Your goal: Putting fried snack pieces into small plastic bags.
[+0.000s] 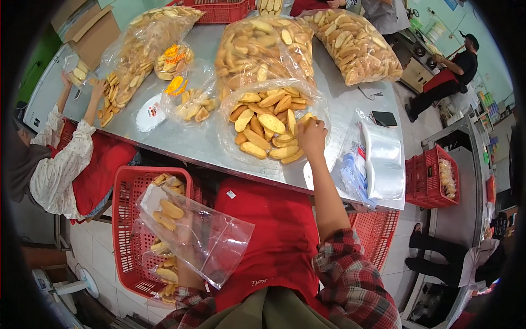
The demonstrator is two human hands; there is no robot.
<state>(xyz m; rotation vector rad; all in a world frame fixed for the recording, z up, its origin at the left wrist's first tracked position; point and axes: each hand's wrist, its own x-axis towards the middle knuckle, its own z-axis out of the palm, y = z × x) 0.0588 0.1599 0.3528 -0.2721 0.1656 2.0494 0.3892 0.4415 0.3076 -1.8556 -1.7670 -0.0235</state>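
My right hand (313, 137) reaches into the mouth of a large clear plastic bag (224, 135) on the metal table. Its fingers close on a piece of oval toasted bread (307, 118) at the heap's right side. Many similar toasted bread pieces (271, 122) spill toward the bag's opening. Lower down, my left hand (183, 230) shows through a small clear plastic bag (224, 242), which it holds tilted above a red crate (123, 230). A few bread pieces (169, 214) lie at the small bag's far end. Filled bags (167, 275) sit in the crate below.
Bulging bread bags (355, 47) stand on the metal table (193, 148). A stack of clear bags (385, 162) and a dark phone-like object (384, 119) lie right. At left, a co-worker (61, 177) handles bread and a small bag. Another red crate (376, 234) sits below right.
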